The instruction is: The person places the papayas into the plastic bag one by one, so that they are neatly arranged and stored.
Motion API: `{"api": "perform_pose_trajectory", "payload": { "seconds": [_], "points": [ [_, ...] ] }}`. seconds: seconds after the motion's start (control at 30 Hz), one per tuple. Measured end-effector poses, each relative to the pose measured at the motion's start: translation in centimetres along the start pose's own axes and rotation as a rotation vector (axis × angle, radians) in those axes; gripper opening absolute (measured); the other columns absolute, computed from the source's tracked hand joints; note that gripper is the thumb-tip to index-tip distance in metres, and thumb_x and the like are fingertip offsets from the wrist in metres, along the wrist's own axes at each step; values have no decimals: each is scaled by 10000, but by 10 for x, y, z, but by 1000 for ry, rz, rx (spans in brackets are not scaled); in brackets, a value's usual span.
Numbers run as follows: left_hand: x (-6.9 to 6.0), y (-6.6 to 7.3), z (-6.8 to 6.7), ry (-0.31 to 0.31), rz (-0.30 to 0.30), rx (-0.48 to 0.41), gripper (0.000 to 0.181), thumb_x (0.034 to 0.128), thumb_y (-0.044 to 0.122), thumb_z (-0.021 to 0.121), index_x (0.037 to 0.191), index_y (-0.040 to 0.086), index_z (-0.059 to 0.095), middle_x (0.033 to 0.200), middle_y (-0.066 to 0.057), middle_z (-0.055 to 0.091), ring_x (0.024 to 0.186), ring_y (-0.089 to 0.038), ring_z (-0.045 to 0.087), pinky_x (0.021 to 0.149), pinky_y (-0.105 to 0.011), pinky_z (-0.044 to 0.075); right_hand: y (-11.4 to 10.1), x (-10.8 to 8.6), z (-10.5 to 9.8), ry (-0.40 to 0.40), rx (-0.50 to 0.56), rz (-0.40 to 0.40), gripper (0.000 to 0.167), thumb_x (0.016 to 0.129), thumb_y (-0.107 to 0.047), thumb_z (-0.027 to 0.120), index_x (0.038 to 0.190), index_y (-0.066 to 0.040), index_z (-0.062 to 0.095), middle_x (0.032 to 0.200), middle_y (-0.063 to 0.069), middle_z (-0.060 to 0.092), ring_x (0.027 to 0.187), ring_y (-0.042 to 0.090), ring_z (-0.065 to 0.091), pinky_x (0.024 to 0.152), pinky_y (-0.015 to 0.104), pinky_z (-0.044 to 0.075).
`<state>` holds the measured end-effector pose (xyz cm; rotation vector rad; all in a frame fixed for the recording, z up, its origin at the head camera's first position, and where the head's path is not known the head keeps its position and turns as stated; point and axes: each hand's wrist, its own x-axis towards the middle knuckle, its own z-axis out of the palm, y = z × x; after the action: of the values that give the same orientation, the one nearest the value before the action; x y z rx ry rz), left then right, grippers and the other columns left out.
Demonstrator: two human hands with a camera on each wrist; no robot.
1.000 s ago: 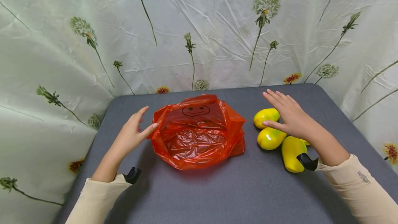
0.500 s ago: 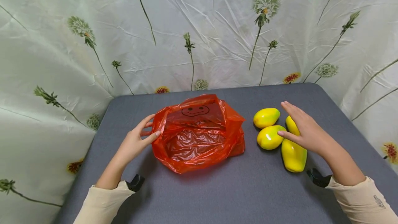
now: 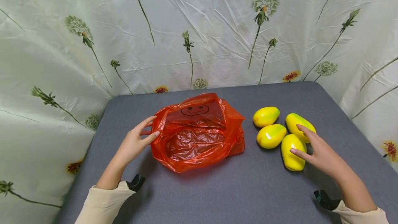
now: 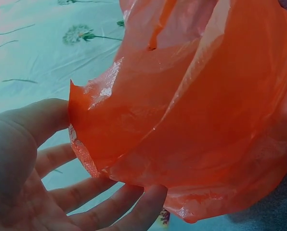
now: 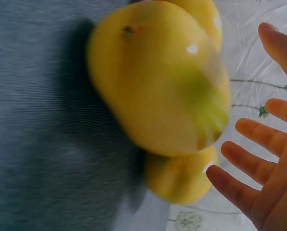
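Note:
A red plastic bag [image 3: 192,144] with a smiley face printed on it lies on the table with its mouth wide apart. My left hand [image 3: 133,144] holds the bag's left rim, thumb over the edge and fingers against the outside; the left wrist view has the thumb tip hidden behind the red film [image 4: 182,120]. Several glossy yellow mangoes [image 3: 271,136] with greenish ends sit together to the right of the bag. Above the nearest mango [image 3: 293,152] hovers my right hand [image 3: 323,155], fingers spread, gripping nothing. From the right wrist, one mango [image 5: 158,77] looms large beside the fingers.
Grey cloth covers the table [image 3: 224,196], whose back edge meets a pale curtain [image 3: 217,44] printed with dandelions. Black wrist cameras stick out under both wrists, the right one [image 3: 325,200] just above the table.
My left hand has closed in on the bag's left rim and taken hold of it. Drawing back toward the front right, my right hand has uncovered the mangoes at the back.

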<state>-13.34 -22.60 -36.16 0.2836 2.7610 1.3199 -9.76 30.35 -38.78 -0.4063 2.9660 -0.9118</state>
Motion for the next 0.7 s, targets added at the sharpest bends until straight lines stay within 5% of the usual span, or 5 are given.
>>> {"api": "perform_pose_trajectory", "payload": {
  "seconds": [0.7],
  "points": [
    [2, 0, 1, 7, -18, 1, 587, 848, 358, 607, 1363, 193, 378, 1287, -157, 434, 1052, -365, 504, 696, -401, 511, 12, -20, 33, 139, 53, 82, 820, 755, -250, 734, 1353, 44, 257, 1276, 304, 282, 1053, 450, 361, 734, 606, 402]
  ]
}}
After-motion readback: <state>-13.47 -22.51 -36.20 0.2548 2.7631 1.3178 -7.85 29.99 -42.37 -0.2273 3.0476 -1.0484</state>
